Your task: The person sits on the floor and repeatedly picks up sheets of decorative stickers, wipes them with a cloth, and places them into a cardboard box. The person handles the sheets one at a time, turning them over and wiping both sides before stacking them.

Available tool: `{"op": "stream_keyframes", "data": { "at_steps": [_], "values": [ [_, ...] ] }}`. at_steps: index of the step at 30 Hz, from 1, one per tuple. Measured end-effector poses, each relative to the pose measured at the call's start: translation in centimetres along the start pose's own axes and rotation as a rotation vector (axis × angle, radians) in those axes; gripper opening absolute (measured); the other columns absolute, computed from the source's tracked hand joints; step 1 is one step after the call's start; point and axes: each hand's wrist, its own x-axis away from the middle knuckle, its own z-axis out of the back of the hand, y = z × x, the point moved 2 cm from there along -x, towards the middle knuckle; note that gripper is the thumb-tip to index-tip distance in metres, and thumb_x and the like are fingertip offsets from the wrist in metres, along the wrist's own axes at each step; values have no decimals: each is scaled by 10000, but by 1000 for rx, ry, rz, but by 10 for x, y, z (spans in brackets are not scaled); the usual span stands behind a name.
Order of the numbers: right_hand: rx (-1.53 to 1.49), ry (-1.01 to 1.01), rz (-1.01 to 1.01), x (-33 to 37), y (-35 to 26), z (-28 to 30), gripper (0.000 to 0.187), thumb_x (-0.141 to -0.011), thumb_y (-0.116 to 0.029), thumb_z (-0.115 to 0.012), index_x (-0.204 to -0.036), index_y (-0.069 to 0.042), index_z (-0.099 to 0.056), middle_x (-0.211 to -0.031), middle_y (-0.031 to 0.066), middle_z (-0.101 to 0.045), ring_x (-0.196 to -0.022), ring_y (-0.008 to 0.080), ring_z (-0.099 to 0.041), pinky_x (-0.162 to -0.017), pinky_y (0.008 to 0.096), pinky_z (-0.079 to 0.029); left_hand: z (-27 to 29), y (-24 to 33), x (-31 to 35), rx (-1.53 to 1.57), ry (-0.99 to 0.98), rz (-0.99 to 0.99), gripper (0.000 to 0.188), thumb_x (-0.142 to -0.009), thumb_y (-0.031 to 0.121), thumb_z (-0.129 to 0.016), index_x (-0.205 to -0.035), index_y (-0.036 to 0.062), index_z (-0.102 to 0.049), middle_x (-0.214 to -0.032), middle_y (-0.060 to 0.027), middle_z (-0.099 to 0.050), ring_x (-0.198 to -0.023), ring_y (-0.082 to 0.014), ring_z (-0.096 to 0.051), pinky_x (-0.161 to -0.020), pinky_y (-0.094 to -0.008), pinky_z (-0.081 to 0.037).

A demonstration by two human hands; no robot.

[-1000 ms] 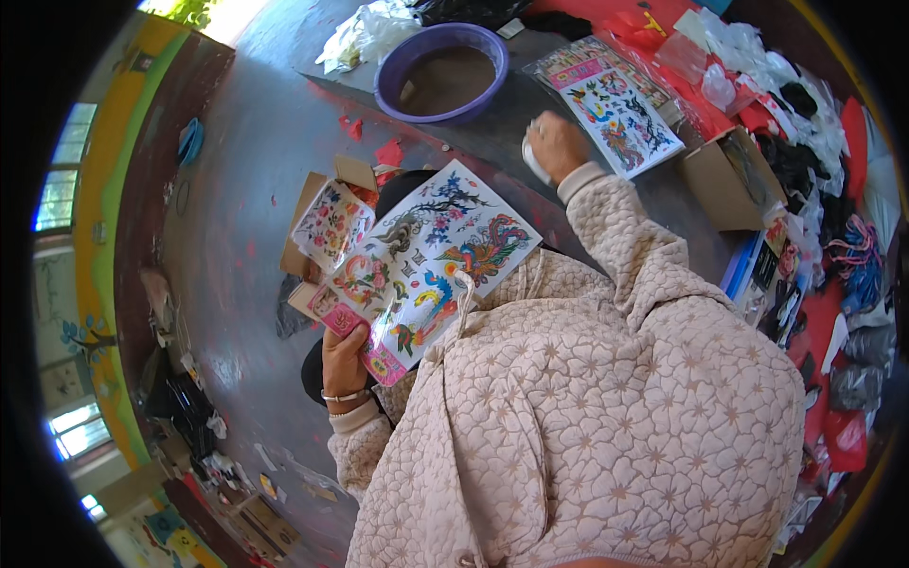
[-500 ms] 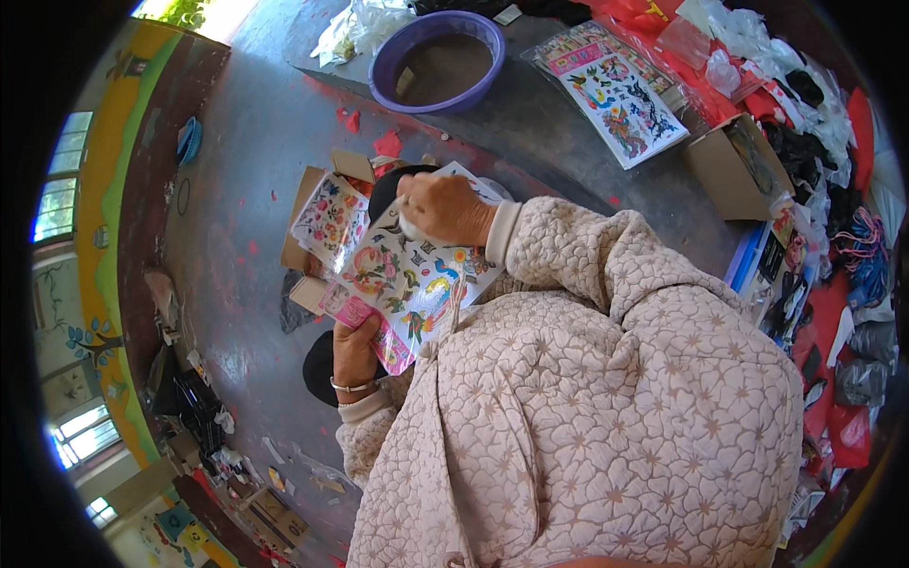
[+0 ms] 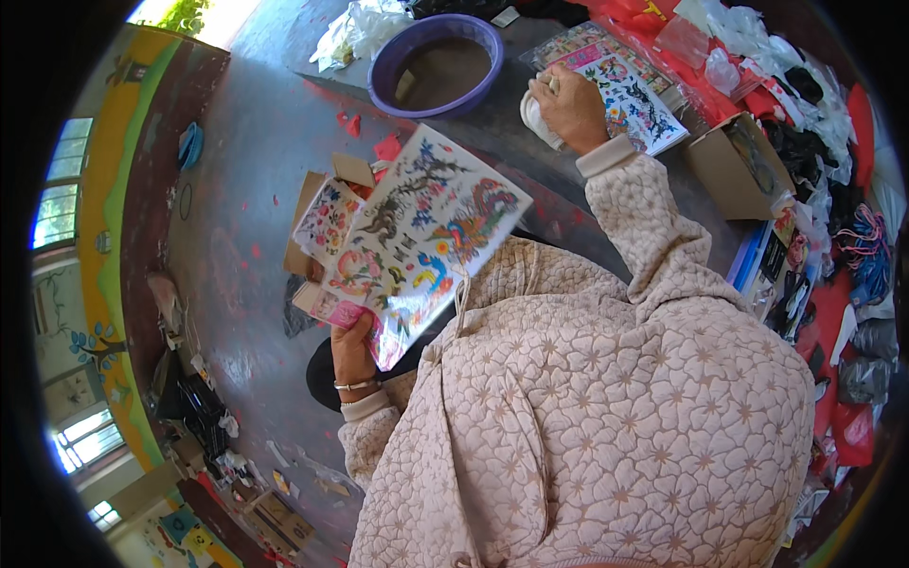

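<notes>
My left hand [image 3: 353, 346] grips the near left corner of a white sheet with colourful printed pictures [image 3: 421, 246], held tilted above my lap. Its thumb lies on the pink header strip. Out to the right, my right hand [image 3: 571, 106] is closed around a white cloth [image 3: 538, 121]. That hand is over the table, just beside a stack of similar printed sheets [image 3: 636, 104]. Beyond the left hand, an open cardboard box [image 3: 301, 237] holds more sheets with flower pictures [image 3: 331, 220].
A purple basin [image 3: 379, 80] of murky water stands at the table's far side, next to white plastic bags [image 3: 360, 36]. Right of the sheet stack sit a small cardboard box [image 3: 739, 168] and a heap of plastic bags and red cloth. Scraps litter the floor at left.
My right hand has lifted off the held sheet and moved right with the cloth, over to the table. The sheet is now fully exposed and raised a little in my left hand.
</notes>
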Motion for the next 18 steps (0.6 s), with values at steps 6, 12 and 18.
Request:
{"op": "stream_keyframes", "data": {
  "at_steps": [6,12,18],
  "values": [
    [-571,-403,348,59,-103,-16,152,-769,-189,-566,-803,-42,-586,-720,152,-603,-658,302,-600,-570,337,-468,-16,8,-20,-3,9,33,327,-817,-71,-452,-1138,-17,-478,-1124,-119,-543,-1025,-240,-534,-880,-347,-441],
    [-291,-528,379,85,-64,-80,156,-755,-217,-550,-722,-65,-531,-687,144,-587,-675,300,-605,-589,394,-476,-2,-2,-13,-37,31,34,343,-809,-92,-432,-1142,-15,-461,-1095,-115,-554,-1001,-234,-545,-858,-341,-454],
    [401,-478,76,41,49,-64,164,-773,-223,-545,-822,-67,-547,-780,152,-624,-726,314,-614,-632,422,-486,-9,1,-11,-4,72,-27,302,-808,-92,-432,-1098,-20,-475,-1054,-121,-570,-938,-229,-575,-814,-335,-471]
  ]
}}
